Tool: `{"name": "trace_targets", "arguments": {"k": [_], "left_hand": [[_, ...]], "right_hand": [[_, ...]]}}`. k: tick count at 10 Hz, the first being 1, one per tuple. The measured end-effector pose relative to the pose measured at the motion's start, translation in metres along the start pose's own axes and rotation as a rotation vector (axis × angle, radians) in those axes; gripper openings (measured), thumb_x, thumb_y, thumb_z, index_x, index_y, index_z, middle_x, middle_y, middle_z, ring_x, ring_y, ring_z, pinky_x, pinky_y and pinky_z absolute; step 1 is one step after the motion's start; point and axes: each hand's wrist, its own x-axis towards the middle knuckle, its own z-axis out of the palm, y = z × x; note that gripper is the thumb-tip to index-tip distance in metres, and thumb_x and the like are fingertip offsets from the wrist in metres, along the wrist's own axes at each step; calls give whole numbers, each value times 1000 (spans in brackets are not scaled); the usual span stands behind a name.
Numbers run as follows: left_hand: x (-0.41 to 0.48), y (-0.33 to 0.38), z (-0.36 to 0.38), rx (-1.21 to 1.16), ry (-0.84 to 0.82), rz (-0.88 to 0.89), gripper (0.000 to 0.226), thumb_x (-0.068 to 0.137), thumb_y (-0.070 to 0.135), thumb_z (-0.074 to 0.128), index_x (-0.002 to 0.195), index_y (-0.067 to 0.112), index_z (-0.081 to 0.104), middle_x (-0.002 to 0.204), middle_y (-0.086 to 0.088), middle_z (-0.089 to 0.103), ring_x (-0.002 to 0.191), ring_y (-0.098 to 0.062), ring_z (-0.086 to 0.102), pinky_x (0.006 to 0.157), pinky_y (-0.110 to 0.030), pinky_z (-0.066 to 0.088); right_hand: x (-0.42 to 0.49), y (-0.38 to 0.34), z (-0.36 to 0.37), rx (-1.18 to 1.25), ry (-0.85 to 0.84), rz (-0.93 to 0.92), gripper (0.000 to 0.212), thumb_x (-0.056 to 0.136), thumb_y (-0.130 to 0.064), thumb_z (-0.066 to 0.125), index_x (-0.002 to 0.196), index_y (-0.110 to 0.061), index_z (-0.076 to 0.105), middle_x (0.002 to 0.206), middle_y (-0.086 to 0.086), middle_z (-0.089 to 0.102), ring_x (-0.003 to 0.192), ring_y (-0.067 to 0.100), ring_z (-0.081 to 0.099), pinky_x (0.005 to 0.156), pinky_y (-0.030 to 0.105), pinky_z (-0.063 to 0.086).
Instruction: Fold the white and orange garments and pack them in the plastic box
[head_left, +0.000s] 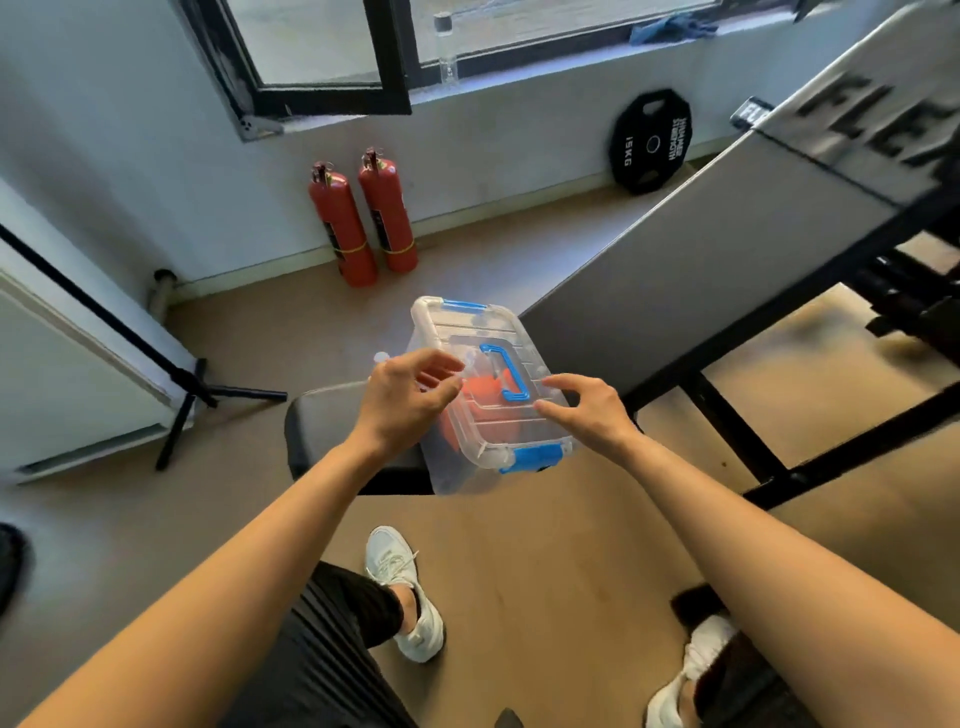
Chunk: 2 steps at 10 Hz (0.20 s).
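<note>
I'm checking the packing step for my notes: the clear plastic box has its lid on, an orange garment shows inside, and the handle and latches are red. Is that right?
Not quite: the head view shows the handle and latches are blue, not red. The rest holds: the plastic box has its lid on, and an orange garment shows through it.

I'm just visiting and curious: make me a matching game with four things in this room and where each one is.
Things:
1. plastic box
2. fire extinguishers
3. weight plate
4. clear bottle

Places:
A. on the window sill
B. between the two hands, on the bench
C. standing on the floor by the wall
D. leaning against the wall under the sill

Pairs: 1-B, 2-C, 3-D, 4-A
</note>
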Motion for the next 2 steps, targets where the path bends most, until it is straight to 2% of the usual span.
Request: {"name": "trace_targets", "arguments": {"k": [1, 2], "left_hand": [[-17, 9, -8, -117, -152, -100, 14, 92, 20, 72, 103, 13, 77, 95, 7, 72, 81, -5, 69, 73, -14, 57], [-24, 19, -10, -305, -213, -251, 14, 93, 19, 70, 102, 10, 76, 98, 1, 73, 86, -14, 72, 73, -17, 59]], "right_hand": [[-8, -7, -20, -71, -12, 15, 33, 89, -39, 73, 114, -18, 72, 114, -1, 71, 105, 18, 68, 84, 35, 62], [-20, -20, -37, -114, -40, 30, 21, 91, -31, 72, 107, -17, 72, 105, -1, 71, 99, 16, 68, 81, 32, 61]]}}
